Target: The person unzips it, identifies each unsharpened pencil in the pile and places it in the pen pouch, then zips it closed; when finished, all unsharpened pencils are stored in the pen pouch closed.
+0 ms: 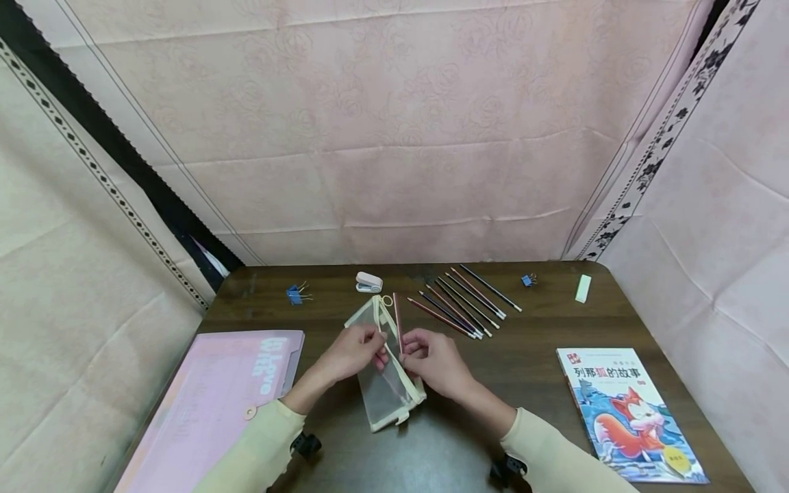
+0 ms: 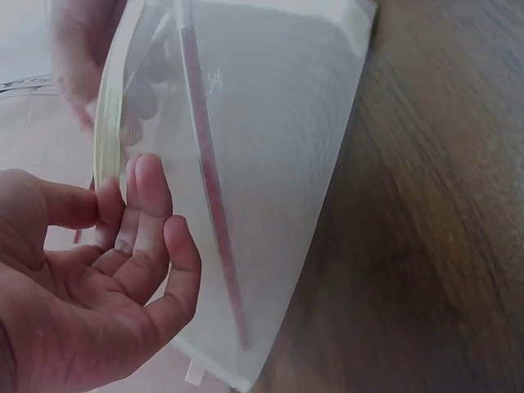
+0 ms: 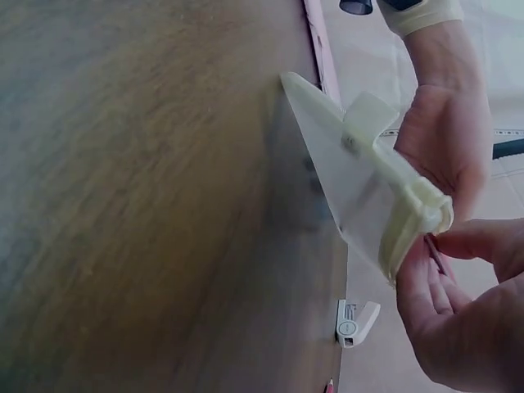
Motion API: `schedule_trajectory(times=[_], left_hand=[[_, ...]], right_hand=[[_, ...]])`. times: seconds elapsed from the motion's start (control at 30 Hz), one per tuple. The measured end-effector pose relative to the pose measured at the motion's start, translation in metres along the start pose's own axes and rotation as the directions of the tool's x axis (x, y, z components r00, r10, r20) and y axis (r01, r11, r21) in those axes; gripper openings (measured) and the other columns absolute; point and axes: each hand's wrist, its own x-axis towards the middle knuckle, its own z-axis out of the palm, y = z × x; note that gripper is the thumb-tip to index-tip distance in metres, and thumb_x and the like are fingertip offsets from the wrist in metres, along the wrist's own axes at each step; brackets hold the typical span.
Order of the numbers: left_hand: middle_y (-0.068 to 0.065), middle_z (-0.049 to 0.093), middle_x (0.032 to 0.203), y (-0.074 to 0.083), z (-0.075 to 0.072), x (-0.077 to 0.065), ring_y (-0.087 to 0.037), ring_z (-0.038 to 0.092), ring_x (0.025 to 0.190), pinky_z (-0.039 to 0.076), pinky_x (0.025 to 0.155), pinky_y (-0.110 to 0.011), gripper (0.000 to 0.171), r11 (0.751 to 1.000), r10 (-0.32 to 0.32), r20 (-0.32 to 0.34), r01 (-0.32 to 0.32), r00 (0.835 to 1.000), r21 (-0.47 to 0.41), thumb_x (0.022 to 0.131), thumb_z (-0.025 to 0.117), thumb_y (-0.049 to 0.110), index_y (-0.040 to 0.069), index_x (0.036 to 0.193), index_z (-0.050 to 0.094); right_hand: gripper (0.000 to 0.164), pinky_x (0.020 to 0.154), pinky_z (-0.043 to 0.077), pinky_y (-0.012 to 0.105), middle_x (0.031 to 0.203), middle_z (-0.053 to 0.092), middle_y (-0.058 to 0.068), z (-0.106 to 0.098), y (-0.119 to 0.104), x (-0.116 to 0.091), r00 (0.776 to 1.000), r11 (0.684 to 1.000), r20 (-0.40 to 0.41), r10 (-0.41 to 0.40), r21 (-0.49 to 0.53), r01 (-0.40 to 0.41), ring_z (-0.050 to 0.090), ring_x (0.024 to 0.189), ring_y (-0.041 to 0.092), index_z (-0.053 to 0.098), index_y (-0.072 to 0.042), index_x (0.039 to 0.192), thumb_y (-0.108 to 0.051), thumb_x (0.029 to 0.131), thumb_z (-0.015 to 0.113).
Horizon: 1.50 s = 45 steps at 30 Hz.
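Note:
A translucent mesh zip pouch (image 1: pixel 383 397) with cream edging stands tilted over the table between both hands. My left hand (image 1: pixel 356 352) pinches its zippered edge (image 2: pixel 110 123) between thumb and index finger, the other fingers loosely bent. Through the mesh, a reddish pencil (image 2: pixel 214 192) shows lying inside the pouch. Along the pouch's opening, my right hand (image 1: pixel 437 359) holds another reddish pencil (image 1: pixel 397 311) between thumb and fingers. Only a short piece of that pencil (image 3: pixel 438 255) is visible in the right wrist view. Beyond the hands, several pencils (image 1: pixel 462 301) lie side by side on the table.
A white stapler (image 1: pixel 368 282) and two blue binder clips, one left (image 1: pixel 294 294) and one right (image 1: pixel 527 280), sit toward the back. A pale green eraser-like block (image 1: pixel 582 288) lies back right. A pink folder (image 1: pixel 216 404) is at left, a fox picture book (image 1: pixel 635 418) at right.

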Motion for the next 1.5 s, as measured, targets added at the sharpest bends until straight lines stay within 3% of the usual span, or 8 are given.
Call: schedule_trajectory(times=[0.2, 0.43, 0.63, 0.73, 1.0, 1.3, 1.5], left_hand=[[-0.005, 0.071, 0.082, 0.000, 0.003, 0.000, -0.017, 0.070, 0.070, 0.050, 0.068, -0.031, 0.027, 1.000, 0.004, -0.003, -0.004, 1.000, -0.010, 0.101, 0.048, 0.029, 0.012, 0.087, 0.065], [-0.004, 0.071, 0.080, 0.000, 0.007, 0.000, -0.017, 0.070, 0.069, 0.051, 0.066, -0.031, 0.027, 0.999, 0.030, -0.001, -0.030, 1.000, -0.018, 0.100, 0.048, 0.028, 0.011, 0.087, 0.065], [-0.009, 0.071, 0.085, 0.001, 0.008, 0.000, -0.021, 0.071, 0.073, 0.054, 0.079, -0.037, 0.028, 0.995, 0.057, 0.058, -0.052, 0.997, -0.088, 0.100, 0.050, 0.029, 0.007, 0.091, 0.064], [-0.009, 0.071, 0.085, 0.000, 0.008, 0.001, -0.020, 0.071, 0.073, 0.054, 0.079, -0.036, 0.028, 0.994, 0.071, 0.064, -0.066, 0.995, -0.084, 0.101, 0.049, 0.029, 0.007, 0.091, 0.064], [-0.007, 0.071, 0.085, -0.005, 0.009, -0.001, -0.020, 0.071, 0.074, 0.055, 0.078, -0.039, 0.027, 0.995, 0.070, 0.057, -0.066, 0.996, -0.076, 0.101, 0.048, 0.028, 0.010, 0.090, 0.063], [-0.007, 0.072, 0.083, -0.007, 0.013, -0.001, -0.019, 0.071, 0.073, 0.056, 0.076, -0.039, 0.026, 0.994, 0.095, 0.034, -0.093, 0.995, -0.055, 0.101, 0.049, 0.027, 0.009, 0.089, 0.063], [-0.006, 0.071, 0.082, -0.008, 0.014, -0.001, -0.018, 0.071, 0.073, 0.056, 0.074, -0.036, 0.026, 0.993, 0.117, 0.045, -0.116, 0.992, -0.011, 0.101, 0.048, 0.029, 0.011, 0.088, 0.064]], right_hand=[[0.014, 0.058, 0.053, 0.023, 0.083, 0.072, 0.002, 0.000, -0.003, -0.001, 0.998, 0.990, 0.059, -0.020, -0.137, 0.028, 0.066, 0.071, 0.010, 0.070, -0.011, 0.097, -0.008, 0.084, 0.067], [0.015, 0.050, 0.052, 0.028, 0.076, 0.070, 0.004, -0.003, -0.007, 0.003, 0.988, 0.987, 0.151, 0.039, -0.163, -0.014, 0.063, 0.057, 0.015, 0.071, -0.010, 0.096, -0.005, 0.084, 0.063], [0.018, 0.048, 0.045, 0.024, 0.067, 0.063, -0.003, -0.005, -0.005, 0.006, 0.988, 0.957, 0.149, 0.030, -0.290, 0.014, 0.055, 0.054, 0.007, 0.072, -0.017, 0.086, -0.005, 0.081, 0.060], [0.018, 0.048, 0.044, 0.023, 0.065, 0.062, -0.005, -0.006, -0.004, 0.007, 0.987, 0.940, 0.157, 0.015, -0.338, 0.040, 0.053, 0.054, 0.005, 0.073, -0.018, 0.083, -0.005, 0.080, 0.059], [0.018, 0.047, 0.047, 0.026, 0.067, 0.066, -0.005, -0.009, -0.001, 0.008, 0.972, 0.934, 0.233, 0.041, -0.355, 0.045, 0.055, 0.051, 0.006, 0.074, -0.018, 0.087, -0.006, 0.085, 0.061], [0.014, 0.045, 0.047, 0.027, 0.061, 0.065, -0.008, -0.012, 0.001, 0.006, 0.969, 0.928, 0.240, 0.057, -0.370, 0.037, 0.053, 0.044, 0.006, 0.074, -0.018, 0.083, -0.011, 0.087, 0.062], [0.010, 0.050, 0.053, 0.032, 0.071, 0.070, -0.003, -0.018, 0.000, 0.008, 0.966, 0.953, 0.239, 0.094, -0.303, -0.018, 0.063, 0.052, 0.012, 0.075, -0.016, 0.091, -0.017, 0.088, 0.066]])
